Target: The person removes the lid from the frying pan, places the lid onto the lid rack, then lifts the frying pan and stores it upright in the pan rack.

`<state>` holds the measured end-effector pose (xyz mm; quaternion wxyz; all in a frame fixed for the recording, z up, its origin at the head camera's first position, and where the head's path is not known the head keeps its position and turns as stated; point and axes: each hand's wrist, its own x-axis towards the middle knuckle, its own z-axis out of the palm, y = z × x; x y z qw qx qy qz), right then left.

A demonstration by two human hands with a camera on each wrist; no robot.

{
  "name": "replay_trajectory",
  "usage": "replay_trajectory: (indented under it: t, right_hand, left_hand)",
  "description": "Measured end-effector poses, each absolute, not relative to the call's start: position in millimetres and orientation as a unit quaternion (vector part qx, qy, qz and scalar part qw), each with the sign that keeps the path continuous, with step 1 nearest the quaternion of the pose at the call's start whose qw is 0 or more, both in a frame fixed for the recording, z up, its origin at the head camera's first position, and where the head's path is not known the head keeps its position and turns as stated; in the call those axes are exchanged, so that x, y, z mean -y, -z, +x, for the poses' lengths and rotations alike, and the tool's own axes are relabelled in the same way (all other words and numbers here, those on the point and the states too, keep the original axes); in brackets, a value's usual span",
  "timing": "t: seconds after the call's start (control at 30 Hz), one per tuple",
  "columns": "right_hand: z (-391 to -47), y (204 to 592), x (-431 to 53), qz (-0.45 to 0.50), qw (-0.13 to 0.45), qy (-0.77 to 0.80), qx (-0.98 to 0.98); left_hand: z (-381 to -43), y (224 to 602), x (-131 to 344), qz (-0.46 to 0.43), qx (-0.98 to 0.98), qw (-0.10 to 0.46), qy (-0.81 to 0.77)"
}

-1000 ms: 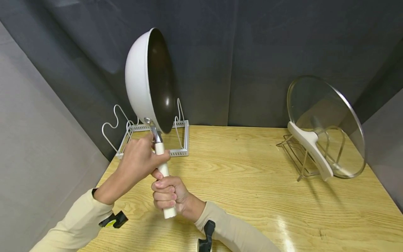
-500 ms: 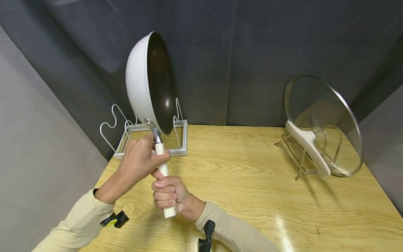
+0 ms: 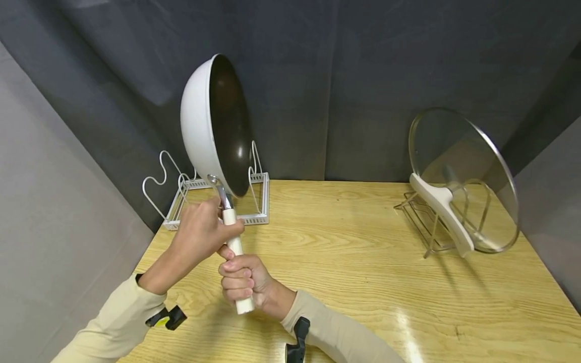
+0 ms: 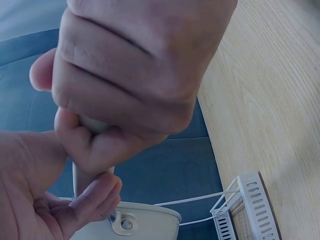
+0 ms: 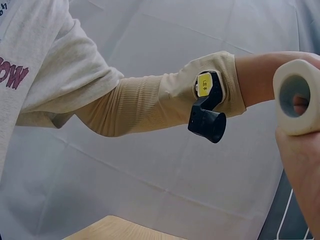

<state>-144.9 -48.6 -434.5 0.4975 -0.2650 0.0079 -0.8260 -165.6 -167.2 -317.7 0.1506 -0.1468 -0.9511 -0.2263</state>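
A wok (image 3: pixel 197 118), white outside and dark inside, is held up on its side above the left of the table, its bowl pointing away from me. My left hand (image 3: pixel 199 229) grips the upper part of its cream handle (image 3: pixel 234 246), near the metal neck, with the thumb across the front. Lower down, my right hand (image 3: pixel 247 282) wraps its fingers round the handle near the end. In the left wrist view the right fist (image 4: pixel 125 75) covers much of the handle. The hollow handle end (image 5: pixel 299 97) shows in the right wrist view.
Behind the wok stands a white wire rack (image 3: pixel 260 219), partly hidden. On the right, a glass lid (image 3: pixel 472 151) with a cream grip leans in a small metal stand (image 3: pixel 431 247). A dark curtain (image 3: pixel 372 91) closes off the wooden table's (image 3: pixel 345 262) back.
The wok's bowl has dipped slightly, its top edge now lower. Both hands keep their hold on the handle. The whole scene has shifted a little left with the head view.
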Motion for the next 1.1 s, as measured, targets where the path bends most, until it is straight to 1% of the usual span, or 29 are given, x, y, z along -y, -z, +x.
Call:
replay_trajectory:
  t: [0.37, 1.1]
  right_hand:
    - [-146.0, 438.4, 45.4, -0.281, 0.501, 0.818, -0.008]
    - [-144.4, 442.4, 43.1, -0.28, 0.499, 0.82, -0.012]
  left_hand:
    - [-165.4, 322.2, 166.0, -0.129, 0.953, 0.119, 0.247]
    - [-166.9, 330.8, 164.6, -0.129, 0.952, 0.117, 0.251]
